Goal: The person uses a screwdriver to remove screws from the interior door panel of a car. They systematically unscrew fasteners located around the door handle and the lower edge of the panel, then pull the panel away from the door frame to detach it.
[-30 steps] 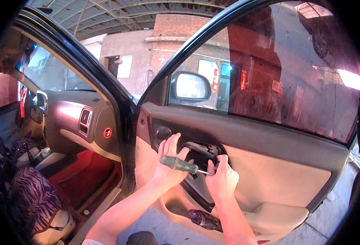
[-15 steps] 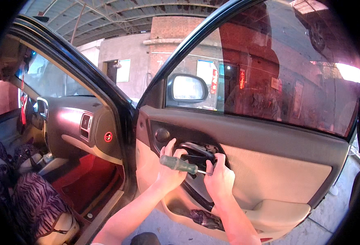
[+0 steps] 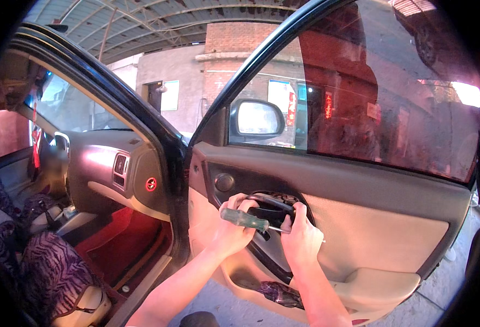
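Observation:
My left hand [image 3: 232, 231] is closed on a green-handled screwdriver [image 3: 248, 220], lying across it, with fingertips hooked at a black trim piece [image 3: 267, 201] around the inner door handle. The screwdriver's metal shaft runs to my right hand [image 3: 301, 237], which is closed, its thumb and fingers on the right end of the trim piece. The trim looks partly lifted from the recess in the beige and dark door panel [image 3: 376, 229], exposing something small behind it. The screwdriver's tip is unclear behind my right fingers.
A door pocket [image 3: 240, 278] holding a dark crumpled item and an armrest [image 3: 381, 286] lie below. The open doorway shows a zebra-pattern seat [image 3: 49, 272], dashboard [image 3: 101, 158] and red mat [image 3: 120, 240]. Above are the window glass [image 3: 398, 125] and side mirror [image 3: 256, 117]; a brick wall stands beyond.
My left fingers that were raised toward the round dark fitting have curled down onto the trim piece. The view has shifted slightly; both hands stay at the handle recess with the screwdriver.

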The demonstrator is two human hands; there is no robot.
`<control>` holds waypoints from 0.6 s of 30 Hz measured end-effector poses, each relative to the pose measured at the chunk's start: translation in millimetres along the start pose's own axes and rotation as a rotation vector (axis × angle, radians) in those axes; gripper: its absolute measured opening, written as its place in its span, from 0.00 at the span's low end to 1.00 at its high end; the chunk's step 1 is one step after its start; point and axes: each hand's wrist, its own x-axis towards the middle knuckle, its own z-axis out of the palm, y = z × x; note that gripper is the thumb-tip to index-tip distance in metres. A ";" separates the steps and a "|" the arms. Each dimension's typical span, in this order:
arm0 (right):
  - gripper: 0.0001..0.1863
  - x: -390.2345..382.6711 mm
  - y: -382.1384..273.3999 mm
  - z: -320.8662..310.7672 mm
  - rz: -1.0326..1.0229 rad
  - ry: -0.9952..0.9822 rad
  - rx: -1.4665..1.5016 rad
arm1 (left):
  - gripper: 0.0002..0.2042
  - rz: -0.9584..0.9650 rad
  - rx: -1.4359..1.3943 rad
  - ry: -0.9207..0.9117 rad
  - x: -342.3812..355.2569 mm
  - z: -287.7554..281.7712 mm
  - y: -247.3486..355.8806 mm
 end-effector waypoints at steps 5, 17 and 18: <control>0.17 -0.6 0.5 1.6 0.005 -0.031 -0.012 | 0.20 0.022 -0.011 0.033 -2.1 -0.2 -3.7; 0.18 -2.4 5.3 -0.7 -0.048 -0.128 0.041 | 0.17 -0.054 0.068 0.061 -9.6 4.6 -5.1; 0.18 -3.2 5.0 0.6 -0.048 -0.157 0.040 | 0.17 -0.052 0.072 0.060 -8.1 3.1 -4.1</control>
